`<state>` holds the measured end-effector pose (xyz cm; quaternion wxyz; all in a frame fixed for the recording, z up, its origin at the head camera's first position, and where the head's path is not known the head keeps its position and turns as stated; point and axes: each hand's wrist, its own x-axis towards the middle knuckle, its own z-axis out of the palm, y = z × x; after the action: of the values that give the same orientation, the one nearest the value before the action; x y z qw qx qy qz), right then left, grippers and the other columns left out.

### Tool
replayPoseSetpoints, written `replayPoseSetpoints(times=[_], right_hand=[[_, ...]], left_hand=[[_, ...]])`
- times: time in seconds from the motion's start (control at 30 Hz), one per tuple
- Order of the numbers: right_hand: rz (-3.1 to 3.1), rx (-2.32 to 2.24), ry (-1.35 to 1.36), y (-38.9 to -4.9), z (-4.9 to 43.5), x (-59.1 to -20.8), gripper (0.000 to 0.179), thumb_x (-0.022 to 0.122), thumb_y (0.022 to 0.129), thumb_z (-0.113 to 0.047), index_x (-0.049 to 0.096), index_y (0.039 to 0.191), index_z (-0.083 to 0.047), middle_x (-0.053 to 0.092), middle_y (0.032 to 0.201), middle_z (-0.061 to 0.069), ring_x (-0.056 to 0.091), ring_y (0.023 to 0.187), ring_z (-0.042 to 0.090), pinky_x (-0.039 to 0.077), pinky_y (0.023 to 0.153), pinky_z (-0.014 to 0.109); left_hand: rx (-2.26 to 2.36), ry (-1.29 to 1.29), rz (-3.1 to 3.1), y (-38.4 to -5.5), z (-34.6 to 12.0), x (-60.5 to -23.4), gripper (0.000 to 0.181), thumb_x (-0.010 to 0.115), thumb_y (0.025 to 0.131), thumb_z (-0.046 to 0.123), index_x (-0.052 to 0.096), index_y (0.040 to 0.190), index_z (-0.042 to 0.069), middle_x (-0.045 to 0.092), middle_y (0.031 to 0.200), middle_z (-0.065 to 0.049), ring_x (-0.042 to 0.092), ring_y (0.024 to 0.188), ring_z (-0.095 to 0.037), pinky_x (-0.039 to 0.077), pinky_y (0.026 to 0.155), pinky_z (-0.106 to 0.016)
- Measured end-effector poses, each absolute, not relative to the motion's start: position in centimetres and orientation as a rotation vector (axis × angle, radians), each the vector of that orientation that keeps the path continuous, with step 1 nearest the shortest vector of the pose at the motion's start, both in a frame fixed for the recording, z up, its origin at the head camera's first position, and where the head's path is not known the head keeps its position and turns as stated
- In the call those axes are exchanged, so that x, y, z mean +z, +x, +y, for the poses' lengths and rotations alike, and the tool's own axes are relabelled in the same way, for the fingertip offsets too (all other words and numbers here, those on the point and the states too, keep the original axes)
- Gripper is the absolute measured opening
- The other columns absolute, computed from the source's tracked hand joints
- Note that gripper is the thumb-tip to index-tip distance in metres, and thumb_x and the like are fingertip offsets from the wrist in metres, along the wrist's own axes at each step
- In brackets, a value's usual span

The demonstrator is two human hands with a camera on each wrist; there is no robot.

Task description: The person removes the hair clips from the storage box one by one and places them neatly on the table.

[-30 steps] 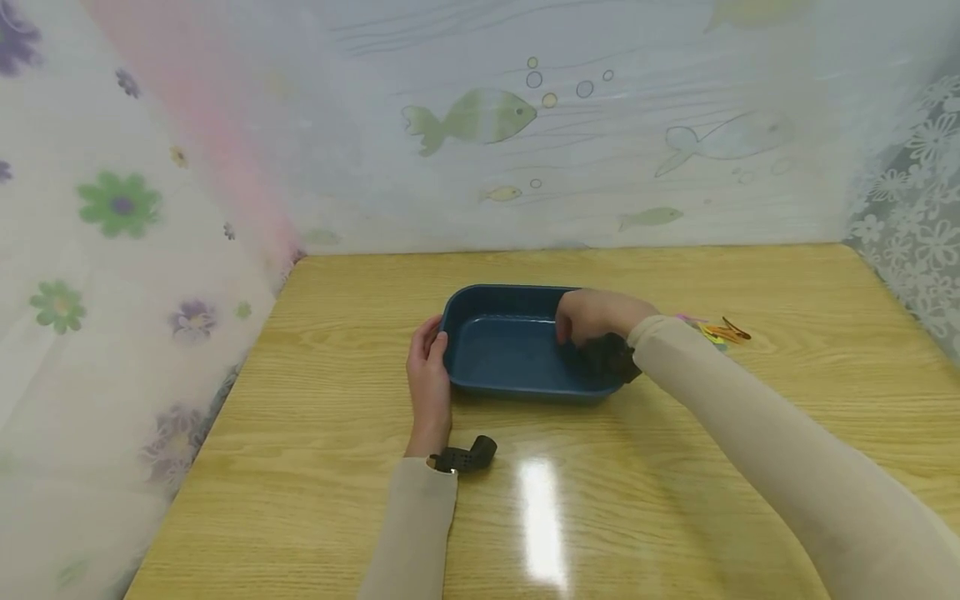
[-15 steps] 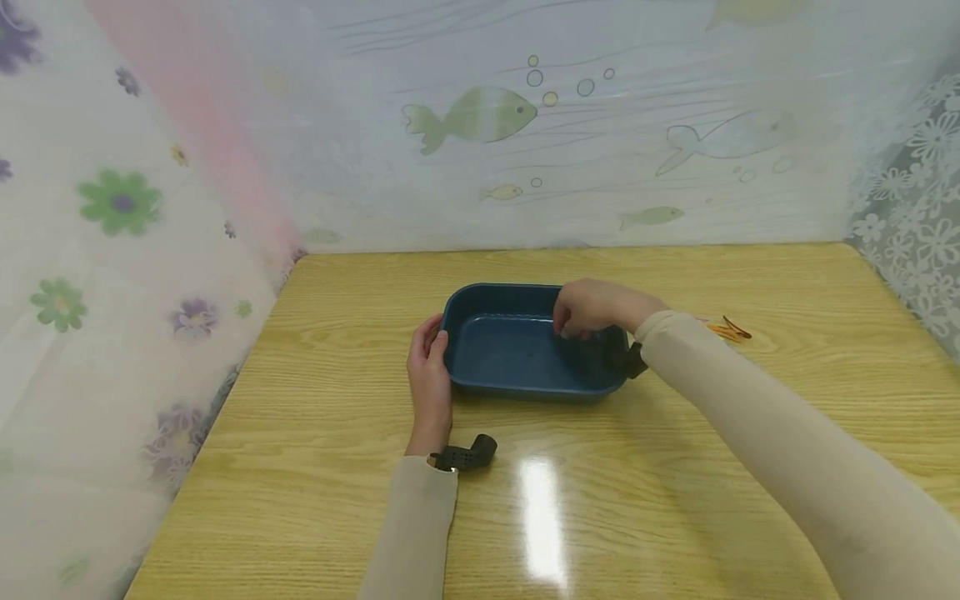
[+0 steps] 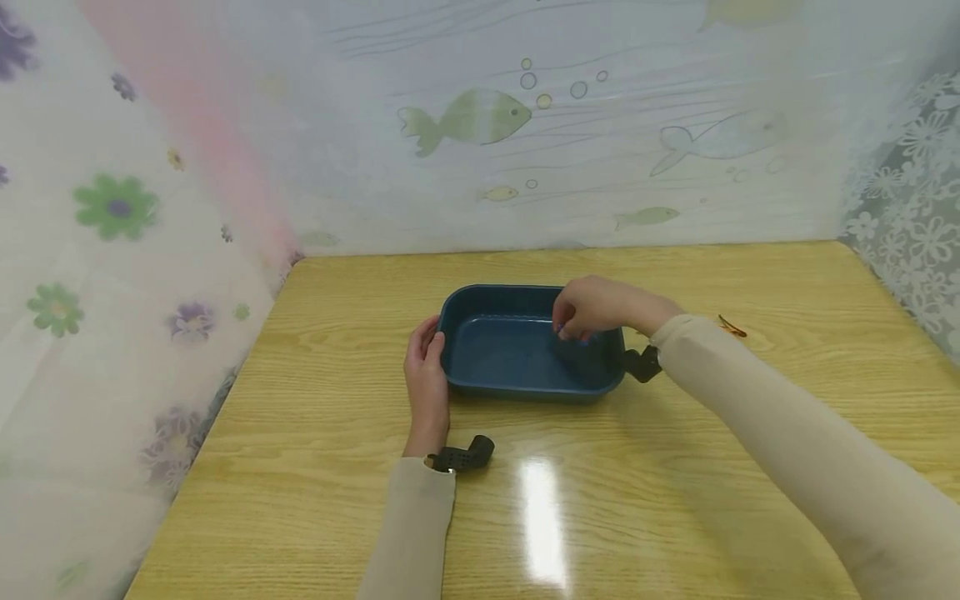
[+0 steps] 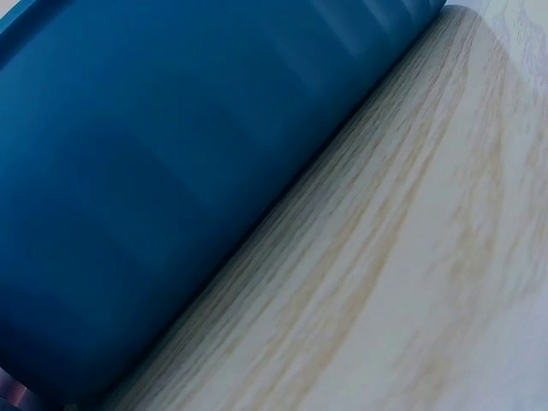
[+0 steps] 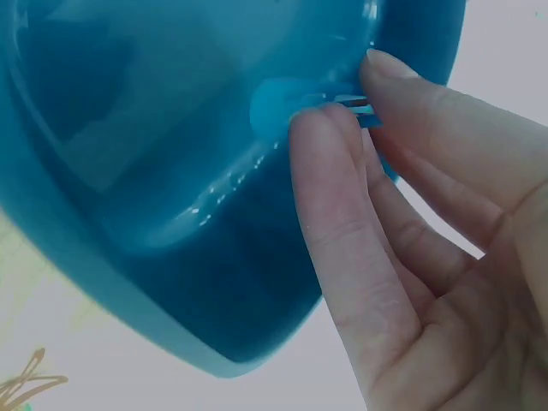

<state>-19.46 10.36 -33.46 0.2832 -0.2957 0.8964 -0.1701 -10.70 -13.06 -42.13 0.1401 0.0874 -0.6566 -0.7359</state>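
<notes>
A dark blue rectangular tub stands on the table in the head view. My left hand grips its left end, thumb at the rim and fingers along the outside. The tub's outer wall fills much of the left wrist view. Over the tub's right part, my right hand pinches a small blue clip, like a hair clip, between thumb and fingertips. Part of this clip is hidden by the fingers. To the right of the tub lies a brown-orange clip, partly behind the right sleeve.
The wooden table runs up to a fish-print curtain at the back. Flower-print sheeting hangs on the left, and a lacy curtain on the right. A black wrist camera sits on the left wrist.
My right hand has lifted a little inside the tub, and blue now shows at its fingertips. The right sleeve covers more of the coloured clips. My left hand stays on the tub.
</notes>
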Motion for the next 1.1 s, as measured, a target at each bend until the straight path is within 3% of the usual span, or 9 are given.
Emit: replayPoseSetpoints(times=[0.47,0.77,1.1], right_hand=[[2.425,-0.641,-0.692,-19.1,13.1,-33.9,0.020,0.064,0.082,-0.023,0.059,0.096,-0.009,0.064,0.077,0.000,0.061,0.068,0.020,0.048,0.063,0.031],[2.496,-0.799,-0.624,-18.1,16.4,-34.4,0.034,0.060,0.084,-0.036,0.061,0.107,-0.010,0.064,0.081,0.001,0.060,0.072,0.019,0.048,0.064,0.037],[2.635,-0.892,-0.563,-16.1,19.0,-34.7,0.040,0.054,0.085,-0.045,0.061,0.112,-0.016,0.061,0.085,0.004,0.056,0.073,0.025,0.045,0.062,0.034]], left_hand=[[-2.117,0.260,-1.906,-10.7,-12.9,-42.1,0.032,0.042,0.095,0.015,0.046,0.126,0.005,0.048,0.125,-0.005,0.042,0.116,-0.016,0.032,0.097,-0.028],[-2.109,0.273,-1.913,-10.8,-12.9,-42.2,0.031,0.042,0.095,0.016,0.047,0.124,0.008,0.049,0.124,-0.001,0.043,0.114,-0.009,0.032,0.096,-0.026],[-2.109,0.269,-1.912,-10.7,-12.9,-42.2,0.031,0.042,0.095,0.015,0.047,0.124,0.007,0.049,0.123,-0.001,0.043,0.114,-0.011,0.032,0.096,-0.027]])
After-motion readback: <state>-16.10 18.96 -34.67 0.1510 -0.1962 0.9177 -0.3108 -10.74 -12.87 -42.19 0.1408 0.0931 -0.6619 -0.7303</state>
